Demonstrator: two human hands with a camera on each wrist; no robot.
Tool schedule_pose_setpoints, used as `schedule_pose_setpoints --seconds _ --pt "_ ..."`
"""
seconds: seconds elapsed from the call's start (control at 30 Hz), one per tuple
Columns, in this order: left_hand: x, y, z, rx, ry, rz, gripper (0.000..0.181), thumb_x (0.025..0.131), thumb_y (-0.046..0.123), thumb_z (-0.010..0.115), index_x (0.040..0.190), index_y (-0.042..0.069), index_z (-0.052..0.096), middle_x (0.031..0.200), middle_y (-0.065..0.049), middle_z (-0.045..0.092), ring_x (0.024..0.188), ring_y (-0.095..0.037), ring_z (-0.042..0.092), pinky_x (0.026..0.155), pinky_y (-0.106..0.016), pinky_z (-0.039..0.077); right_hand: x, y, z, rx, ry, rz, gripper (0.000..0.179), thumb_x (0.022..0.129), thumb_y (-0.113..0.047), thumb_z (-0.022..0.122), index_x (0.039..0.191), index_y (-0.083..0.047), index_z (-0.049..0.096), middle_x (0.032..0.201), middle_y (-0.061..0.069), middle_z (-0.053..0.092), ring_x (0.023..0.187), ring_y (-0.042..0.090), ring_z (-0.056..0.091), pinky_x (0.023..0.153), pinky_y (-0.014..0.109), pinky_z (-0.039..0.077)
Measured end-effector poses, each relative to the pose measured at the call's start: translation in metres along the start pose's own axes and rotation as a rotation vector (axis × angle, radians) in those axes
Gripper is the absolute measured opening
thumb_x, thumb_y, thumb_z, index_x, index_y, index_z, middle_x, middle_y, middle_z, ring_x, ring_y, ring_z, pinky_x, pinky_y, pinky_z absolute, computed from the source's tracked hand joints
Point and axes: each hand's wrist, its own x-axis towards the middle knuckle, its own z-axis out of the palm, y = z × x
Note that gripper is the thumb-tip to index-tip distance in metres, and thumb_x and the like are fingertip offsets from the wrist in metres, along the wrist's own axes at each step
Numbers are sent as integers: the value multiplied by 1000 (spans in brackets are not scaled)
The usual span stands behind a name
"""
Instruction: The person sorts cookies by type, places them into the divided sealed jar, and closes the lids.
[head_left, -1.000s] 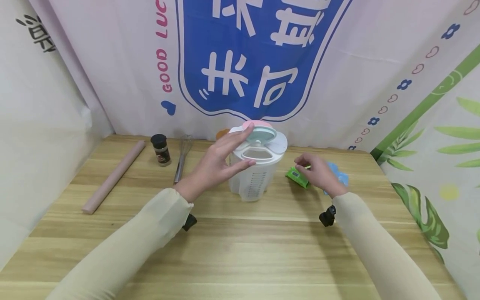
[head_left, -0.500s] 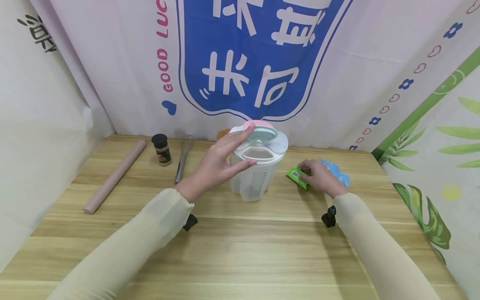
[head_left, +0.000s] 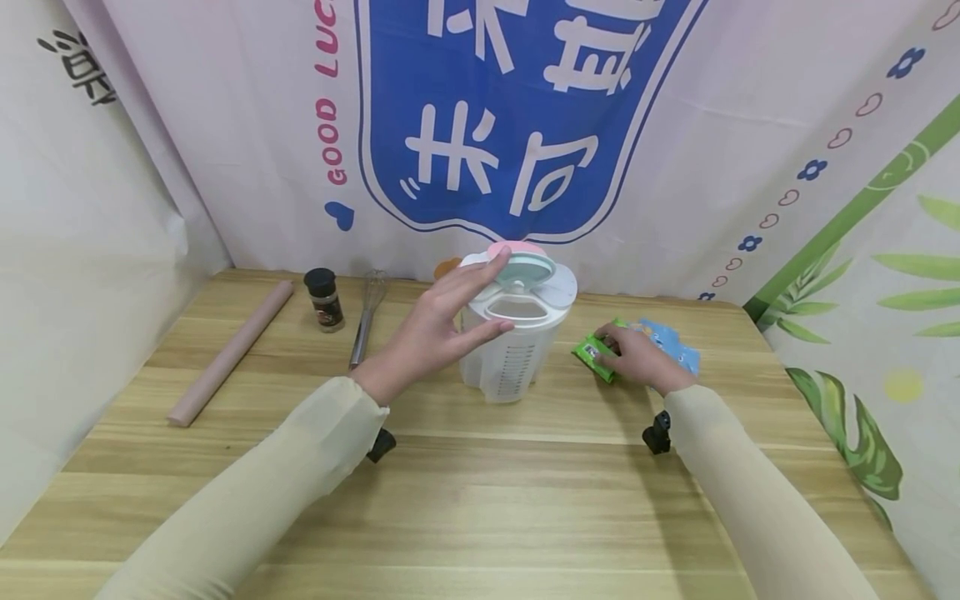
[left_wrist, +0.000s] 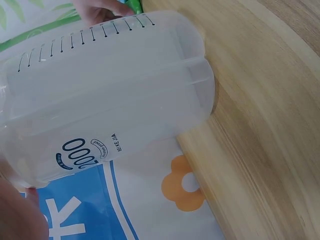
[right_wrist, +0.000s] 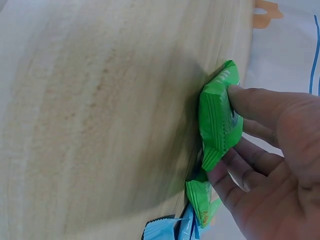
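Note:
A tall translucent storage container (head_left: 510, 367) with measuring marks stands upright on the table, its teal flap (head_left: 525, 268) raised over an opening in the white lid (head_left: 557, 290). My left hand (head_left: 435, 325) rests at its top with straight, spread fingers, the thumb along the front rim and the fingertips by the raised flap. To the right, my right hand (head_left: 637, 354) pinches a small green snack packet (right_wrist: 218, 115) between thumb and fingers, close over the table. Another green packet (right_wrist: 200, 200) lies just beyond the fingers, beside blue packets (right_wrist: 162, 229).
A pink rolling pin (head_left: 232, 354) lies at the left of the table. Beside it are a black-capped spice jar (head_left: 325, 302) and a whisk (head_left: 363, 321) whose handle end is behind my left wrist. A printed cloth (head_left: 285, 150) hangs along the table's back edge.
My right hand has come down from above the green packet and now grips it; the packet has tilted slightly. A second green packet shows behind the fingers. My left hand stays put.

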Motion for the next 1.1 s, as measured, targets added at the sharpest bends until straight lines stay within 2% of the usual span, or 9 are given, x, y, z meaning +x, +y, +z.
schedule_pose_setpoints --seconds 0.27,0.43,0.67,0.8,0.9,1.1 --pt "-1 1 -1 -4 4 -1 84 94 28 80 165 24 34 164 -3 49 154 -23 45 128 -48 38 -1 -4 -1 -18 -16 -19 55 104 -13 61 152 7 44 147 34 56 138 50 54 117 63 46" --pt "-1 0 0 4 2 4 83 95 30 79 165 24 34 165 -2 48 154 -23 44 129 -49 38 -2 -4 1 -16 -18 -7 57 104 -14 62 154 4 42 144 34 57 135 50 56 115 64 48" --pt "-1 0 0 2 13 16 83 95 29 80 164 23 35 164 -3 48 154 -23 44 129 -48 38 -2 -3 -1 -3 -11 -12 59 103 -15 63 154 6 41 140 34 59 129 48 59 110 64 51" --pt "-1 1 0 -7 14 17 84 94 28 80 164 23 35 164 -3 48 154 -23 44 129 -49 38 -3 -3 -3 21 -14 13 61 103 -16 64 155 6 40 139 35 58 129 48 58 110 63 51" --pt "-1 1 0 -11 13 13 84 94 27 80 164 23 35 164 -3 49 154 -23 44 129 -49 38 -4 -2 -4 56 -15 37 62 102 -17 65 155 5 41 138 34 58 127 46 58 108 60 53" --pt "-1 1 0 -11 12 9 83 94 28 80 164 23 35 164 -3 49 154 -23 45 128 -48 38 -6 3 -4 118 7 56 56 100 -20 70 146 4 52 130 31 62 114 39 61 92 46 60"
